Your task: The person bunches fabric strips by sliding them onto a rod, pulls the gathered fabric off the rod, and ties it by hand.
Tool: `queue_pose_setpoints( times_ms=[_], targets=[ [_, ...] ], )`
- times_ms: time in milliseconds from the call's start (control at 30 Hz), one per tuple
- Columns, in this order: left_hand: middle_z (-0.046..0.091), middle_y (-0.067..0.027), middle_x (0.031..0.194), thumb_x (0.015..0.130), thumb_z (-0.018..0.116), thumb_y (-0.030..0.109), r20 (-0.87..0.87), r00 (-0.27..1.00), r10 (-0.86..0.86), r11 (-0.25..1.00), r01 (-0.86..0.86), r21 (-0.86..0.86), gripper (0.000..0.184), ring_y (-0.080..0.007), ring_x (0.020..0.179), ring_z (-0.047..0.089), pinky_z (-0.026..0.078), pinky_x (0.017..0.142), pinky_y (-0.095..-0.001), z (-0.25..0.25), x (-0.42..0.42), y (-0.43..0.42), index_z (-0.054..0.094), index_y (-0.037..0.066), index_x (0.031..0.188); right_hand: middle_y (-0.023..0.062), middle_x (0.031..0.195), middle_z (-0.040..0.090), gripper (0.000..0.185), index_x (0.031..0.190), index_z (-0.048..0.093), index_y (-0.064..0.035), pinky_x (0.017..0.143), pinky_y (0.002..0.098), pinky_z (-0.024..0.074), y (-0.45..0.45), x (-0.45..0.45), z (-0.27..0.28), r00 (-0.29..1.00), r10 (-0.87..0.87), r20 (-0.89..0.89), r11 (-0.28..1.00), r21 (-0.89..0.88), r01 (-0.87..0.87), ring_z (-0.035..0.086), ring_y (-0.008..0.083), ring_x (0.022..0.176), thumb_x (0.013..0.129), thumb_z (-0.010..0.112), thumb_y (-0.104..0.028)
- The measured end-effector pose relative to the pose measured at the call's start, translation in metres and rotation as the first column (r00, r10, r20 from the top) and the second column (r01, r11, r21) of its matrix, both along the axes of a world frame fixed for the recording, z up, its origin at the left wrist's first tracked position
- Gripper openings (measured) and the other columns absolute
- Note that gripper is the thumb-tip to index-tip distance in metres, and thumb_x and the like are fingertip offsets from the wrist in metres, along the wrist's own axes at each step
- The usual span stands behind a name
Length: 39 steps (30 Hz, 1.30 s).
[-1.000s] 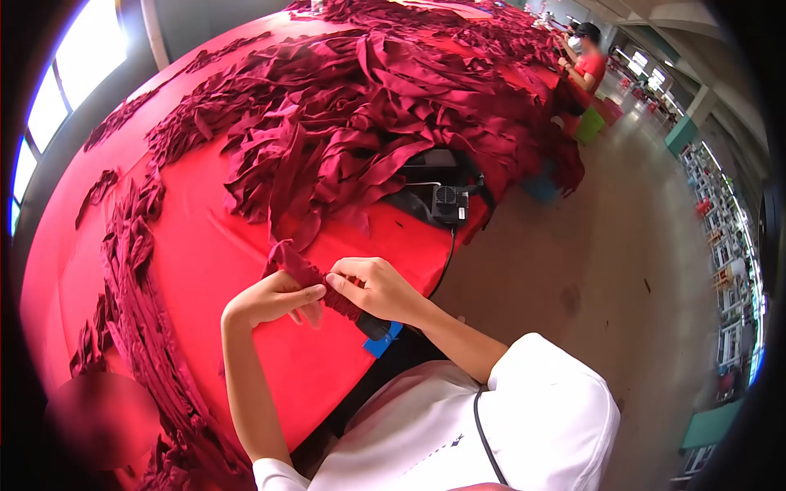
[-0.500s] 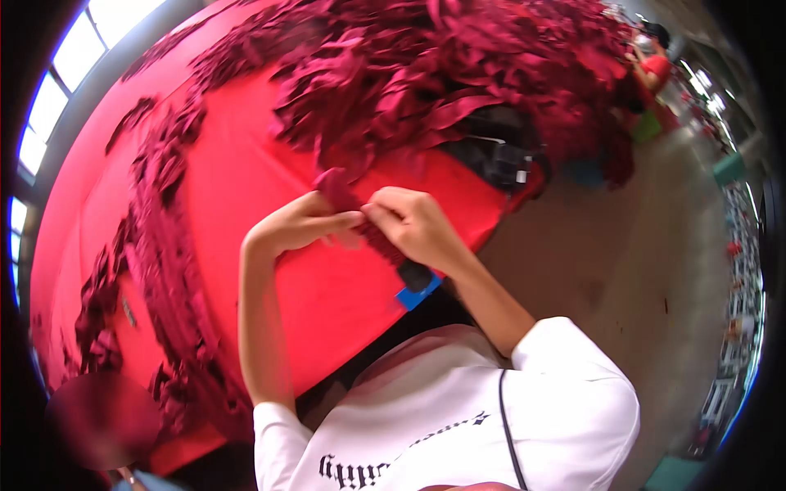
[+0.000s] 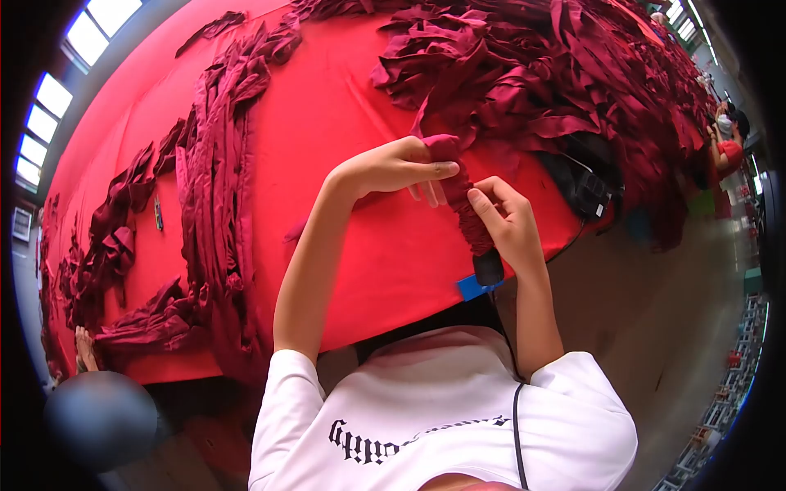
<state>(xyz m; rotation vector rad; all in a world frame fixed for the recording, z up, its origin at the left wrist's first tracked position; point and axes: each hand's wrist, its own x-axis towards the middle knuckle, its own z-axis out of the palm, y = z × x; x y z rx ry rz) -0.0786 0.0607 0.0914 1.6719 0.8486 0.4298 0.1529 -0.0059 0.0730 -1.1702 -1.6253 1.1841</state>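
In the head view, a bright red surface (image 3: pixel 311 123) curves across the room, with a heap of maroon fabric strips (image 3: pixel 524 74) at upper right and long strips (image 3: pixel 214 180) at left. At the near edge, a gathered maroon fabric tube (image 3: pixel 473 225) sits around a black cylinder (image 3: pixel 489 268) beside a blue piece (image 3: pixel 470 287). The left hand (image 3: pixel 405 168) pinches its upper end; the right hand (image 3: pixel 509 214) pinches its side. Windows (image 3: pixel 53 96) line the left wall; brownish floor (image 3: pixel 622 327) stretches right, where a person in red (image 3: pixel 727 155) stands.
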Motion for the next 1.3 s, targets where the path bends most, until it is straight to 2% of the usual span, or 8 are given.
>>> queue_pose_setpoints(
  times_ms=[400,500,600,733,967,1033,1233,1300],
  targets=[
    [0.076,-0.0139,0.091,0.097,0.061,0.045,-0.020,1.000,-0.011,0.998,0.009,-0.061,0.050,-0.0188,0.081,0.073,0.055,0.071,-0.0271,0.005,-0.007,0.002,0.073,-0.003,0.096,0.0021,0.075,0.065,0.020,0.097,0.064,0.0009,0.054,0.0225,0.0465,0.008,-0.010,0.003,0.998,0.043,-0.042,0.999,-0.011,-0.044,0.059,0.0050,0.064,0.097,0.061,-0.019],
    [0.076,-0.0131,0.092,0.098,0.058,0.045,0.007,0.999,0.039,0.998,-0.039,-0.053,0.051,-0.0183,0.083,0.073,0.055,0.073,-0.0274,0.002,-0.007,0.004,0.074,-0.003,0.095,0.0056,0.072,0.064,0.018,0.094,0.062,0.0009,0.056,0.0266,0.0469,0.002,-0.009,0.007,0.999,0.024,0.027,1.000,0.000,-0.024,0.060,0.0111,0.061,0.096,0.061,-0.017],
    [0.075,-0.0132,0.092,0.101,0.053,0.046,-0.018,0.987,-0.158,0.982,0.156,-0.106,0.055,-0.0186,0.085,0.072,0.056,0.073,-0.0290,0.002,-0.001,0.000,0.074,-0.004,0.096,0.0153,0.073,0.059,0.016,0.090,0.060,0.0022,0.061,0.0351,0.0469,-0.022,-0.010,0.004,0.948,-0.217,0.233,0.887,0.453,0.092,0.061,0.0269,0.066,0.096,0.059,-0.012],
    [0.075,-0.0134,0.090,0.102,0.050,0.046,0.043,0.955,-0.293,0.925,0.294,-0.238,0.057,-0.0201,0.085,0.072,0.059,0.072,-0.0318,-0.013,0.016,-0.005,0.074,-0.004,0.093,0.0121,0.073,0.063,0.020,0.089,0.060,0.0024,0.061,0.0318,0.0462,-0.018,-0.003,0.007,0.986,-0.129,0.101,0.957,0.273,0.097,0.061,0.0182,0.066,0.097,0.060,-0.015],
    [0.074,-0.0121,0.092,0.099,0.052,0.053,-0.105,0.962,-0.254,0.943,0.222,-0.248,0.060,-0.0220,0.087,0.073,0.059,0.074,-0.0361,0.003,0.013,-0.012,0.073,-0.002,0.089,0.0035,0.070,0.063,0.027,0.095,0.065,0.0025,0.059,0.0242,0.0451,0.024,-0.012,0.009,0.999,-0.012,0.041,1.000,0.018,0.012,0.058,0.0064,0.066,0.098,0.062,-0.024],
    [0.074,-0.0111,0.089,0.099,0.053,0.053,-0.132,0.970,-0.203,0.976,0.189,-0.112,0.056,-0.0214,0.085,0.073,0.058,0.071,-0.0350,0.000,0.007,-0.012,0.070,-0.001,0.093,0.0035,0.068,0.063,0.023,0.092,0.061,0.0028,0.054,0.0248,0.0442,0.024,-0.012,0.007,0.991,0.042,0.126,0.999,0.018,-0.045,0.057,0.0068,0.062,0.097,0.063,-0.020],
    [0.073,-0.0102,0.083,0.102,0.048,0.050,-0.005,0.999,0.042,0.999,-0.042,-0.020,0.049,-0.0162,0.074,0.071,0.056,0.065,-0.0331,0.016,0.001,-0.015,0.061,0.003,0.105,0.0069,0.068,0.064,0.021,0.087,0.057,0.0010,0.054,0.0263,0.0463,0.013,-0.024,-0.007,0.998,0.017,-0.064,1.000,-0.008,-0.018,0.060,0.0099,0.060,0.097,0.061,-0.018],
    [0.071,-0.0034,0.082,0.105,0.044,0.046,0.032,0.980,0.194,0.980,-0.195,0.026,0.047,-0.0121,0.071,0.069,0.053,0.062,-0.0267,0.003,0.018,-0.017,0.063,0.004,0.100,0.0069,0.068,0.064,0.023,0.088,0.057,0.0014,0.054,0.0265,0.0460,0.011,-0.021,-0.012,0.997,0.026,-0.078,1.000,0.008,-0.025,0.060,0.0103,0.059,0.097,0.061,-0.019]
  ],
)
